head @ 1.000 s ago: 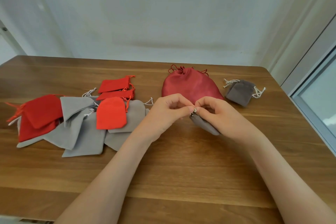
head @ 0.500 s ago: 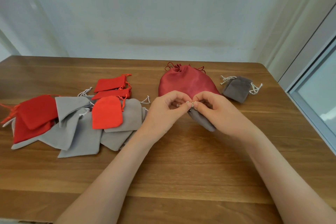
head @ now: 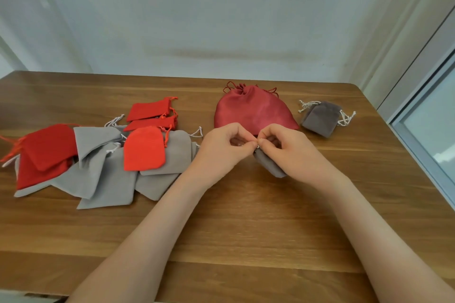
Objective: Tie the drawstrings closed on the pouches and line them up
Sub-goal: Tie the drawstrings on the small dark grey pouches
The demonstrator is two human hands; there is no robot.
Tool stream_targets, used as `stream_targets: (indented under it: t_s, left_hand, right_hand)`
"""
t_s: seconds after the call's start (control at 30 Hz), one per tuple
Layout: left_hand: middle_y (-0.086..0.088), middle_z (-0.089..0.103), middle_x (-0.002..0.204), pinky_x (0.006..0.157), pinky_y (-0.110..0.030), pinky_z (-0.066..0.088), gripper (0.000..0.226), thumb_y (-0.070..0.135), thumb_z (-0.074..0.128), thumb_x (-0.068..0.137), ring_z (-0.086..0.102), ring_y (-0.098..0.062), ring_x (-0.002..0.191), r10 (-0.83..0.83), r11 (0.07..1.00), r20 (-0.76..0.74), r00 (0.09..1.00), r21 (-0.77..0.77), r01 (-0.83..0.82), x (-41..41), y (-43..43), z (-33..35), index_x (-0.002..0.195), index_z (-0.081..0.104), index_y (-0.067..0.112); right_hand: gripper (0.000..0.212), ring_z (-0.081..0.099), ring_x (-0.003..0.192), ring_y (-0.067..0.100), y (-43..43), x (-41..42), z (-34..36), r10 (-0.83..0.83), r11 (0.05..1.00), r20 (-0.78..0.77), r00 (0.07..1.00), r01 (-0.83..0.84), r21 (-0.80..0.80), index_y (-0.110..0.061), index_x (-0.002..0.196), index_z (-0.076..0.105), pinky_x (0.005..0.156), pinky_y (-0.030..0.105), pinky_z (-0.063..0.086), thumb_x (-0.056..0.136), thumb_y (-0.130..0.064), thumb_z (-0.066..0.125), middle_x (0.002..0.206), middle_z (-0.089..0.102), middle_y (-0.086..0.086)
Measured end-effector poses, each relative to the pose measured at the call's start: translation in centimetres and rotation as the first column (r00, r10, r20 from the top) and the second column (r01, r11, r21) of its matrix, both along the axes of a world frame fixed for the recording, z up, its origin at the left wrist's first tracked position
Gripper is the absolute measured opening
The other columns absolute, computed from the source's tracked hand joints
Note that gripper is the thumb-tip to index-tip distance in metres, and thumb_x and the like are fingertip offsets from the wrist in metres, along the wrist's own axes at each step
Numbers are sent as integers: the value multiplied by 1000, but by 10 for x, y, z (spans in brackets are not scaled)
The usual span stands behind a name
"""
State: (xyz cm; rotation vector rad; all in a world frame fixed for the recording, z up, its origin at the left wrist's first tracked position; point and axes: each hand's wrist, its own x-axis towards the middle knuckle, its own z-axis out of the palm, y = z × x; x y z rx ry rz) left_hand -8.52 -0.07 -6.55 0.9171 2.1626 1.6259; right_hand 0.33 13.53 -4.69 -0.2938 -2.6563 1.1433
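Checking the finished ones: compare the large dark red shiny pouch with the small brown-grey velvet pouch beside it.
The large dark red shiny pouch is far bigger than the small brown-grey velvet pouch. The red pouch has red drawstrings; the grey pouch has white drawstrings. The red pouch fans out rounded; the grey pouch is boxier. Both lie on the wooden table with mouths gathered.

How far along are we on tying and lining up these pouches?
Done, apparently: the big dark-red pouch and the brown-grey pouch beside it sit cinched, side by side. In hand: the left hand and right hand pinch the mouth of a small grey pouch. Remaining: the heap of flat red and grey pouches, seemingly untied.
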Motion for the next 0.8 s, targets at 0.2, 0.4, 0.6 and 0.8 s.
stream_targets:
  t_s: [0.2,0.4,0.6,0.8]
  left_hand:
    - [12,59,77,65,-11,43,10,11,65,82,53,-1,72,24,985,-266,964,-158,-68,7,4,6,87,61,20]
    - [-3,56,75,65,-24,29,12,14,51,86,51,-21,70,-4,963,-743,669,-184,-198,3,11,-12,83,61,7]
    - [-5,50,66,63,-30,29,15,13,38,83,47,-21,61,18,943,-877,481,-145,-299,4,12,-20,75,50,10]
    - [-8,47,63,63,-33,31,20,-2,63,78,48,-24,59,113,950,-945,308,11,-313,3,1,-8,69,50,9]
  right_hand:
    - [7,54,78,2,-4,-6,-7,-15,993,-4,1000,15,116,-21,90,56,68,10,39,93,-15,53,84,59,-8]
    - [7,55,77,4,-7,-8,-10,-66,992,-63,996,72,106,-20,90,55,69,18,43,93,-14,53,81,57,-11]
    - [9,56,76,3,-15,-10,-9,-71,992,-73,995,78,101,-21,88,54,67,16,44,92,-13,55,79,57,-12]
    - [19,54,69,-5,-18,-7,1,-122,975,-157,980,89,-203,-10,87,62,63,8,40,98,-18,48,76,61,-8]
